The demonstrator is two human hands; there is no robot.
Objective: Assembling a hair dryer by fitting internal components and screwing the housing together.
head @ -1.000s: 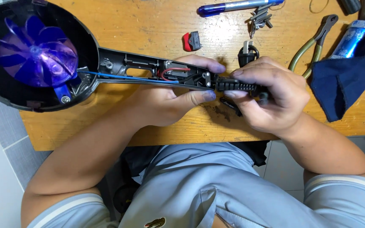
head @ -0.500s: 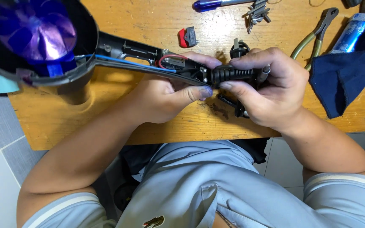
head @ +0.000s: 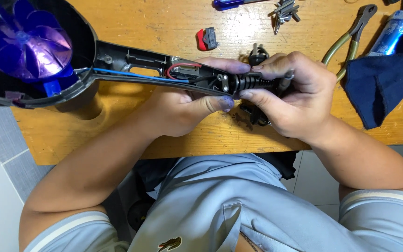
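Note:
An opened black hair dryer shell lies across the wooden table, with a purple fan in its round head at the upper left. Red and blue wires run along the open handle. My left hand grips the handle from below, thumb near its end. My right hand is closed around the ribbed black cord sleeve at the handle's end, and it seems to hold a thin tool as well.
A red and black switch lies beyond the handle. Farther back are a blue-handled screwdriver, a cluster of metal bits, pliers, a dark blue cloth and a blue can. The table edge runs near my lap.
The dryer and both hands sit a little higher and more to the left in view. My right hand has shifted its grip on the cord sleeve.

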